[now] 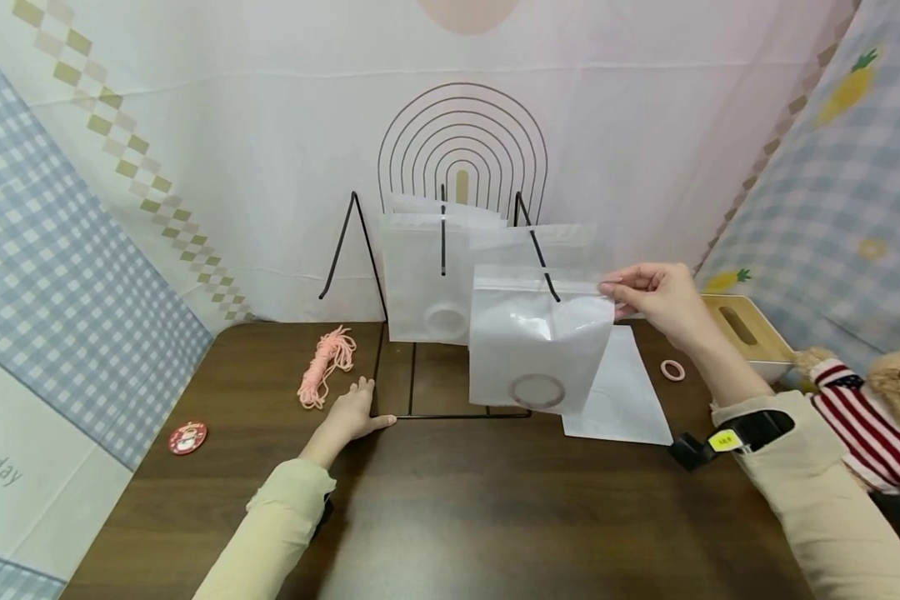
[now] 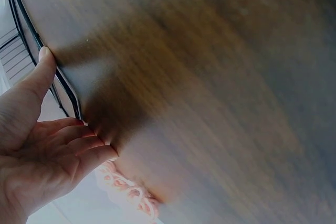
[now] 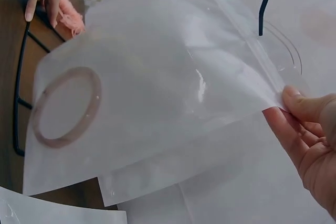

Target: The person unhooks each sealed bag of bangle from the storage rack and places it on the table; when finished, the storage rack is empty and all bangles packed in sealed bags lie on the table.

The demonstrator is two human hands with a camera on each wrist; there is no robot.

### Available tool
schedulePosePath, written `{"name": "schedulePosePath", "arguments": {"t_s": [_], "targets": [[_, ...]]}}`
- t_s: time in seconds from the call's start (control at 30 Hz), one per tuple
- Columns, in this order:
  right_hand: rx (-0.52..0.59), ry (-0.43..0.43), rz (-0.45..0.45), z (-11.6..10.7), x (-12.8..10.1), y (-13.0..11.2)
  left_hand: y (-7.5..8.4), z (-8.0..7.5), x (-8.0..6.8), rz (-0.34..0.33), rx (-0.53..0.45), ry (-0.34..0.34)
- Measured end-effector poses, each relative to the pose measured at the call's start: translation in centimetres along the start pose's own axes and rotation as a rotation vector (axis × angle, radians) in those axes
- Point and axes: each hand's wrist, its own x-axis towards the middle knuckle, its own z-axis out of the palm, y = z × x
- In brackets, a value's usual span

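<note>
A black wire rack (image 1: 468, 416) stands on the table with several translucent zip bags on its prongs. My right hand (image 1: 663, 300) pinches the top right corner of the frontmost zip bag (image 1: 510, 350) between thumb and fingers. A ring-shaped bangle (image 3: 94, 103) shows through the bottom of that bag, which hangs by a prong (image 1: 546, 271). Behind it, another zip bag (image 1: 427, 275) with a round item inside hangs on the middle prong. At the front left corner of the rack's base, my left hand (image 1: 351, 412) rests, its thumb against the wire in the left wrist view.
Pink cord (image 1: 321, 367) lies left of the rack, and a red round badge (image 1: 187, 437) farther left. Another bag (image 1: 618, 396) lies flat on the table at right, near a pink ring (image 1: 672, 370). A wooden-lidded box (image 1: 750, 329) and a teddy bear (image 1: 870, 417) are at the right.
</note>
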Motion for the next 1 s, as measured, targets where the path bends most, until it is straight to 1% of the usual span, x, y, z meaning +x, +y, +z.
{"name": "schedulePosePath", "arguments": {"t_s": [0.1,0.2,0.3,0.37,0.53,0.67,0.77,0.9,1.0], "targets": [[0.016,-0.023,0.028,-0.1,-0.4,-0.2,0.0,0.0,-0.2,-0.001,-0.005,-0.007],[0.041,-0.051,0.032,-0.3,-0.8,-0.5,0.0,0.0,-0.3,0.003,-0.004,-0.001],[0.115,-0.094,0.035,-0.6,-1.3,-0.8,0.0,0.0,-0.2,0.007,-0.002,0.005],[0.135,-0.114,0.052,-0.8,-1.8,-0.9,0.0,0.0,-0.2,0.01,0.002,0.007],[0.127,-0.143,0.104,-1.4,-3.2,-0.9,-0.1,0.1,-0.2,0.012,0.001,0.005],[0.248,-0.223,0.09,-2.1,-4.2,-0.5,0.0,0.1,-0.2,0.013,-0.006,0.005],[0.341,-0.296,0.05,-2.9,-5.0,-0.1,0.0,0.1,-0.3,0.015,-0.004,0.004],[0.407,-0.372,0.014,-4.3,-6.2,1.0,-0.1,0.1,-0.3,0.017,0.0,0.004],[0.474,-0.429,0.028,-5.4,-7.0,2.3,-0.2,0.1,-0.3,0.02,-0.011,0.011]]}}
